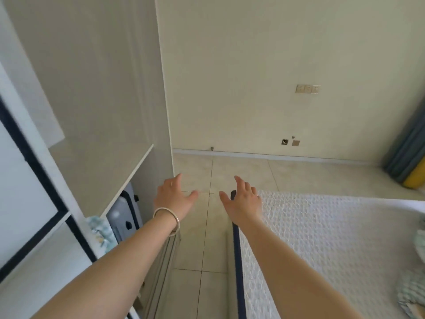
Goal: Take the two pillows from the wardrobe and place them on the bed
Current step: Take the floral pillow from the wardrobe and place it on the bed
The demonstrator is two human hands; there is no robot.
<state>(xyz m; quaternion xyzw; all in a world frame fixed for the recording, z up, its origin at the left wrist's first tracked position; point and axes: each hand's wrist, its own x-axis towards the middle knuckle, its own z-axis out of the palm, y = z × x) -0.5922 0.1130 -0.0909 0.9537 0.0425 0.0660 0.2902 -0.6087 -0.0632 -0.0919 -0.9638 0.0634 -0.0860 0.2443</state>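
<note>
Tiled floor [241,173] between wardrobe [96,93] and bed [333,238], left hand [174,194] and right hand [243,199] outstretched, grip released

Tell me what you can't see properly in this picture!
- Patterned fabric in the wardrobe: head view, mostly hidden by the frame and the left arm, so I cannot tell if it is a pillow.
- Fabric on the bed: cut off by the right edge.
- Wall plates: too small to read.
- Both the left hand and the right hand are open and empty.
</note>
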